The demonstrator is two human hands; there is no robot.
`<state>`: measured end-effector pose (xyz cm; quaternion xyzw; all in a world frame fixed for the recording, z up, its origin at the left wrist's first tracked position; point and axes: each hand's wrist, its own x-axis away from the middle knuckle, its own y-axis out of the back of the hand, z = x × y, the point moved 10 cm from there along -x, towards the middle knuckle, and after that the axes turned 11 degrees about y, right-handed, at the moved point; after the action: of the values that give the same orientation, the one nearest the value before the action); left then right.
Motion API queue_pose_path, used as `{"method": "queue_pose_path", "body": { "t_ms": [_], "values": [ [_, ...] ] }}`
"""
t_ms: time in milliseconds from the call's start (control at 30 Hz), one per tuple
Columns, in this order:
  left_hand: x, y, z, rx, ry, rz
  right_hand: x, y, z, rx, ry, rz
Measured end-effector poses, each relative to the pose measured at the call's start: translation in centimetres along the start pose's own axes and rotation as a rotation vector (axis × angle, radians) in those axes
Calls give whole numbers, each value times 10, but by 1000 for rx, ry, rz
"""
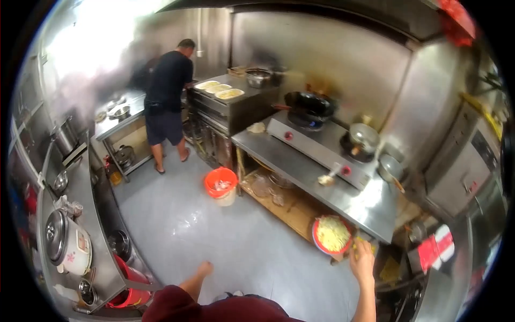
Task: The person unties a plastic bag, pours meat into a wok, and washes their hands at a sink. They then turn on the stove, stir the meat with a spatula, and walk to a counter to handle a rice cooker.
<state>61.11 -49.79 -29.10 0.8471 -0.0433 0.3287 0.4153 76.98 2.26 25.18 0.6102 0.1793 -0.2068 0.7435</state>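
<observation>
- Because pale shreds (333,234) heap it, the basin (315,239) below the counter (300,170) is probably weighty, its load soft, loose; hold opposite rims.
- Right hand (362,258) just beside it, grip unclear.
- Left hand (204,268) well apart, finger state unclear.

Two bare hands: one left hand (204,269), one right hand (362,257). Next to the latter, one bowl (317,243) with one heap of pale yellow shreds (332,234). Farther off, one other person (169,83). Three white trays (229,99), all on one cabinet (236,112). On one stove (320,146), two red knobs (346,170) and one black wok (311,106). Toward the right, two handled pans (364,135). On the floor, one orange tub (232,178). Along the left, one rice cooker (76,245), one tall pot (65,137), two red buckets (135,297).
</observation>
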Motion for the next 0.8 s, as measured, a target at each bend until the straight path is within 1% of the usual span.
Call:
{"method": "queue_pose_path", "body": {
  "t_ms": [100,200,267,300,333,400,433,500,567,600,633,667,700,733,800],
  "values": [
    [-39,6,2,122,-3,-1,-43,-37,-21,-20,31,42],
    [-41,-12,0,102,132,130,-90,-65,-38,-48,68,88],
    [-30,-29,-8,106,248,206,-130,-74,-50,-47,70,90],
    [-26,-36,-14,108,302,245,-151,-80,-60,-47,96,55],
    [-24,-48,-22,33,260,292,-170,-85,-71,-46,120,26],
    [-17,-65,-46,-108,173,378,-211,-103,-101,-88,100,48],
    [-17,-65,-54,-6,262,384,-234,-111,-113,-109,87,53],
    [-8,-70,-80,203,434,396,-278,-119,-120,-141,187,38],
    [-51,-68,-119,348,268,390,-324,-137,-132,-136,271,-12],
    [-59,-72,-126,418,199,393,-344,-146,-136,-168,259,-1],
    [-57,-57,-142,381,200,287,-365,-157,-134,-201,250,20],
    [-52,-28,-176,344,203,182,-383,-168,-133,-234,243,43],
    [-58,-15,-198,383,166,166,-398,-173,-124,-253,336,-7],
    [-67,3,-215,418,123,143,-411,-182,-118,-274,353,-3],
    [-81,67,-249,428,78,63,-434,-192,-100,-314,379,-8]
  ]
}}
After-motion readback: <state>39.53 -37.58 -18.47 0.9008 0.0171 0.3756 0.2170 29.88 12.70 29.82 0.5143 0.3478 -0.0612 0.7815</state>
